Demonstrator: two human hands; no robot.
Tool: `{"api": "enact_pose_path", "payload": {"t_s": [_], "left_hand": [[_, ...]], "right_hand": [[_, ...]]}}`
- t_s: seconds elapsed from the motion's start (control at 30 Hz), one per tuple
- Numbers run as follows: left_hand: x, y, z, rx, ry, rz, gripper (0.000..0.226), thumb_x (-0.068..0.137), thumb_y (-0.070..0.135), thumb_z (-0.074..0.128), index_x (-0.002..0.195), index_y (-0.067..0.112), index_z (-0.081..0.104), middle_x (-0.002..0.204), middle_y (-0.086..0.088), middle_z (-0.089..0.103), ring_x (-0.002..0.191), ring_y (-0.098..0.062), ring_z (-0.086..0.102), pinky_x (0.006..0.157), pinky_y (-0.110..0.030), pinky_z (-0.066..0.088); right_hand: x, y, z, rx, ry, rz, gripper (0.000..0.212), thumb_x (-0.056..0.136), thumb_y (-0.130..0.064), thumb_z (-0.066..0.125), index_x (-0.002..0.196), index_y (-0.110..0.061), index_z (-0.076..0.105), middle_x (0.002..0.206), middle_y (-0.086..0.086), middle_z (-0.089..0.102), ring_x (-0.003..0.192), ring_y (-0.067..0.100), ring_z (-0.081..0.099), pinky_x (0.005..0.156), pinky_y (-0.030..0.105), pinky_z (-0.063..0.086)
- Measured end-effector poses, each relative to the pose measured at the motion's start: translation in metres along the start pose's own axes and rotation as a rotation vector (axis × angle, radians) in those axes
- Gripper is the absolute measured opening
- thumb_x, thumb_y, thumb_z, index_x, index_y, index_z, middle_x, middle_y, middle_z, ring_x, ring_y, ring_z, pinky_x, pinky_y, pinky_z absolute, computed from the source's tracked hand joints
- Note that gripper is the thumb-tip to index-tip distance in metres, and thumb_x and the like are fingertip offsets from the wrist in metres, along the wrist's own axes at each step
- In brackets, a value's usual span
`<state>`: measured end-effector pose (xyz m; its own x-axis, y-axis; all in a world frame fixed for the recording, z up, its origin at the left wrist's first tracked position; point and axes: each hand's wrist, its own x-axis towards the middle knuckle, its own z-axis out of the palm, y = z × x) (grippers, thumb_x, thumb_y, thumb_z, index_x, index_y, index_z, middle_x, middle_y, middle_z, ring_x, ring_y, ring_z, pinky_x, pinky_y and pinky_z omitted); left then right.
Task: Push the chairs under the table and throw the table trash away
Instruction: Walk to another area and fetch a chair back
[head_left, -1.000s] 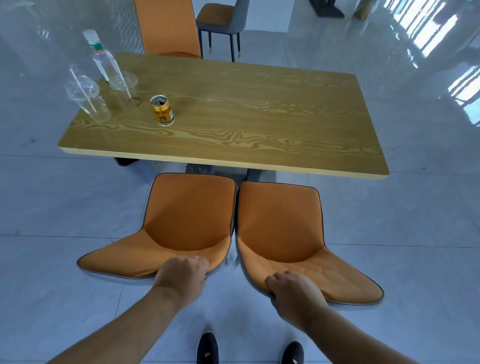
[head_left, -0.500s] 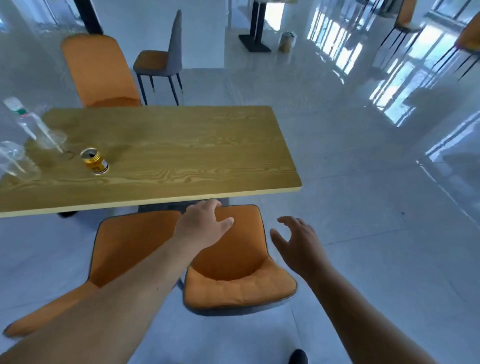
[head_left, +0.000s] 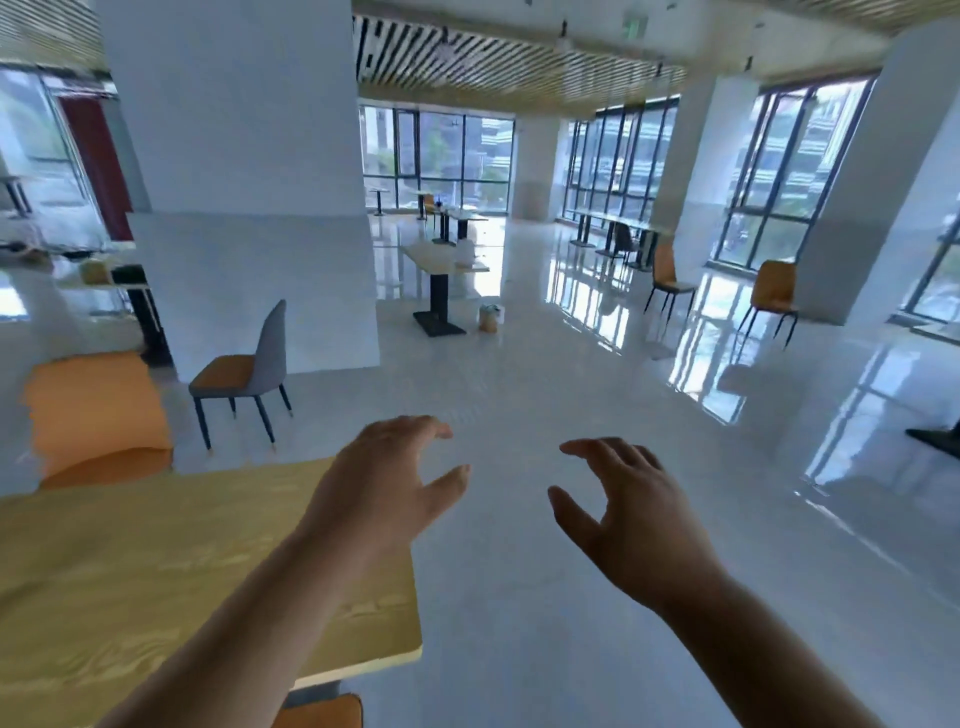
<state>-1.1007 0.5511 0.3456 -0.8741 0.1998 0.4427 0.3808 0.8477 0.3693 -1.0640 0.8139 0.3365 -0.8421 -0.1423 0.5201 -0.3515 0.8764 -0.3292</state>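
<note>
Largest thing near you: the wooden table (head_left: 130, 571), below and to the left of both hands. Your left forearm crosses over its right end, and the top surface that shows is bare wood grain. No trash shows in this view; the table's left part is cut off by the frame edge, so you can't tell what sits there.

White pillar (head_left: 244, 182) stands far ahead of your left hand, well apart.

Orange chair back (head_left: 93, 410) sits at the table's far side, up and left of your left hand, blurred. Grey-backed chair (head_left: 244, 371) with an orange seat stands free on the floor beyond the table, ahead-left of your left hand, not tucked under anything.

A sliver of an orange chair (head_left: 319, 713) shows just under the table's near edge, below your left forearm. Most of it is hidden by the tabletop.

Your left hand (head_left: 384, 483): fingers spread, palm down, holding nothing, in the air past the table's right end. Your right hand (head_left: 628, 514): also spread wide and empty, thumb pointing toward the left hand, over bare floor. The two hands are near each other but apart, not touching.

Small bin-like container (head_left: 491, 317) on the floor far ahead, between the hands' lines, beside a distant table base. Too small to tell more.
</note>
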Motion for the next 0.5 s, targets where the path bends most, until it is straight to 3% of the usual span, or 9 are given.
{"api": "enact_pose_path", "payload": {"t_s": [0.1, 0.17, 0.23, 0.3, 0.37, 0.5], "left_hand": [[0.049, 0.032, 0.001, -0.032, 0.033, 0.036, 0.049, 0.084, 0.074, 0.048, 0.119, 0.042, 0.061, 0.116, 0.025, 0.065, 0.104, 0.003, 0.059, 0.079, -0.024, 0.048], [0.089, 0.050, 0.000, -0.037, 0.091, 0.080, 0.050, 0.084, 0.077, 0.044, 0.116, 0.043, 0.062, 0.113, 0.028, 0.065, 0.102, 0.004, 0.059, 0.084, -0.019, 0.046], [0.134, 0.065, -0.001, -0.004, 0.209, 0.142, 0.046, 0.086, 0.075, 0.047, 0.115, 0.043, 0.063, 0.112, 0.029, 0.064, 0.100, 0.006, 0.057, 0.092, -0.004, 0.027], [0.183, 0.074, 0.000, 0.003, 0.294, 0.198, 0.042, 0.086, 0.073, 0.051, 0.114, 0.044, 0.063, 0.107, 0.029, 0.061, 0.095, 0.012, 0.052, 0.087, 0.004, 0.021], [0.235, 0.076, 0.009, -0.005, 0.351, 0.252, 0.044, 0.084, 0.075, 0.052, 0.116, 0.046, 0.060, 0.107, 0.031, 0.058, 0.096, 0.013, 0.050, 0.076, 0.000, 0.033], [0.340, 0.069, 0.039, -0.043, 0.385, 0.303, 0.049, 0.081, 0.076, 0.054, 0.120, 0.047, 0.057, 0.116, 0.027, 0.059, 0.098, 0.004, 0.052, 0.074, -0.014, 0.042]], "right_hand": [[0.050, 0.025, -0.032, 0.045, 0.085, -0.063, 0.036, 0.093, -0.059, 0.055, 0.116, -0.035, 0.066, 0.112, -0.019, 0.065, 0.109, 0.006, 0.056, 0.086, 0.022, 0.040], [0.087, 0.039, -0.046, 0.047, 0.132, -0.130, 0.038, 0.093, -0.063, 0.052, 0.113, -0.034, 0.067, 0.109, -0.018, 0.066, 0.105, 0.005, 0.055, 0.084, 0.023, 0.043], [0.129, 0.054, -0.057, 0.036, 0.163, -0.202, 0.041, 0.094, -0.064, 0.052, 0.115, -0.033, 0.067, 0.110, -0.016, 0.066, 0.106, 0.006, 0.055, 0.086, 0.027, 0.046], [0.176, 0.073, -0.065, 0.011, 0.195, -0.266, 0.042, 0.093, -0.063, 0.054, 0.119, -0.032, 0.067, 0.113, -0.014, 0.066, 0.110, 0.009, 0.055, 0.087, 0.031, 0.047], [0.226, 0.096, -0.068, -0.035, 0.234, -0.320, 0.045, 0.092, -0.063, 0.054, 0.121, -0.032, 0.066, 0.115, -0.014, 0.065, 0.110, 0.011, 0.055, 0.085, 0.032, 0.047], [0.319, 0.147, -0.068, -0.103, 0.259, -0.363, 0.049, 0.092, -0.066, 0.053, 0.124, -0.030, 0.064, 0.119, -0.014, 0.065, 0.111, 0.009, 0.053, 0.080, 0.030, 0.043]]}}
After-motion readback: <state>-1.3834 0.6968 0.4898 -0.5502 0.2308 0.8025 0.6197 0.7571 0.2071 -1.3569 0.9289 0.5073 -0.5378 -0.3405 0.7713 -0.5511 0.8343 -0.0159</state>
